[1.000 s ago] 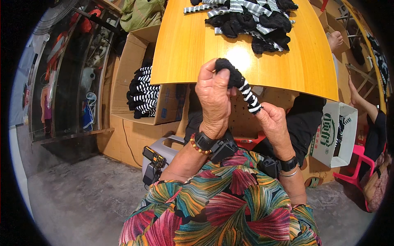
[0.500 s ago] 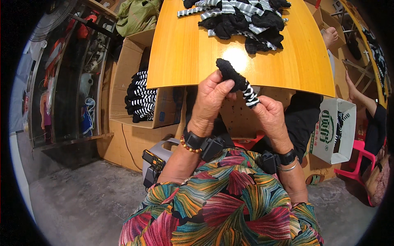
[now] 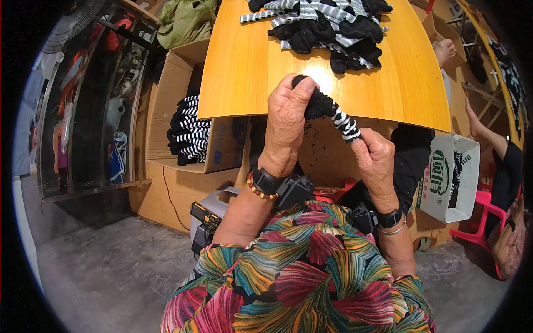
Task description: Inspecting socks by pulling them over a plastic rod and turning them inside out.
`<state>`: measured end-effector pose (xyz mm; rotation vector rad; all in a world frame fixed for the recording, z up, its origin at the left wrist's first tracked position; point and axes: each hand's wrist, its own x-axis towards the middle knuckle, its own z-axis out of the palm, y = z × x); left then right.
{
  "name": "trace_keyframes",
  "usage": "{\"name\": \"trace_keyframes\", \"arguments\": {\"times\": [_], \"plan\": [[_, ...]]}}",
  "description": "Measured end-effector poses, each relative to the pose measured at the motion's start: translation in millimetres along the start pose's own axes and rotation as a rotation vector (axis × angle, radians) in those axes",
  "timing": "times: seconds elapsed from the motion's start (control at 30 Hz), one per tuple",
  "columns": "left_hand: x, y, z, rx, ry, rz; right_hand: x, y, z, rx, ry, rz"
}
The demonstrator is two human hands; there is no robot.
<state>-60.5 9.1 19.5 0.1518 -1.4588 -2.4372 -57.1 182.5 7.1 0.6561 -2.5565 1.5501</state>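
Note:
A small knitted sock (image 3: pixel 334 112), black at one end and black-and-white striped at the other, is stretched between my two hands near the table's front edge. My left hand (image 3: pixel 286 114) is closed on the black end, its thumb pressed on top. At the striped end, my right hand (image 3: pixel 375 158) pinches the edge between thumb and fingers. Farther back on the yellow wooden table (image 3: pixel 244 72) lies a loose pile of socks (image 3: pixel 327 28), black with grey-and-white stripes.
To the left, an open cardboard box (image 3: pixel 222 147) holds stacked striped socks (image 3: pixel 191 130). A white printed carton (image 3: pixel 463 177) with striped pieces inside stands at the right, near a pink plastic stool (image 3: pixel 486 213). Another person's bare leg (image 3: pixel 488 133) shows at the far right.
My left hand has shifted its grip toward the black tip and now covers it more. My right hand has moved slightly right, and the striped part is drawn out longer.

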Motion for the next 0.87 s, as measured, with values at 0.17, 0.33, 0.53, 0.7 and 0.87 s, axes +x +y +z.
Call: {"name": "trace_keyframes", "arguments": {"times": [0.17, 0.33, 0.53, 0.7, 0.87], "plan": [[7.7, -4.1, 4.8, -0.090, 0.144, 0.228, -4.9, 1.9, -2.9, 0.126, -0.114, 0.138], [0.3, -9.0, 9.6, -0.035, 0.149, 0.216, -7.7, 7.0, 1.8, 0.421, -0.232, 0.303], [-17.1, -20.6, 14.2, -0.038, 0.084, 0.078, -19.1, -4.0, 15.0, 0.897, -0.295, 0.638], [-22.3, -26.4, 0.8, -0.040, 0.083, 0.048, -16.5, 3.8, 19.0, 0.922, -0.304, 0.598], [-14.1, -18.2, 1.9, -0.190, 0.180, 0.123, 1.3, -3.6, 6.0, 0.224, -0.233, 0.147]]}}
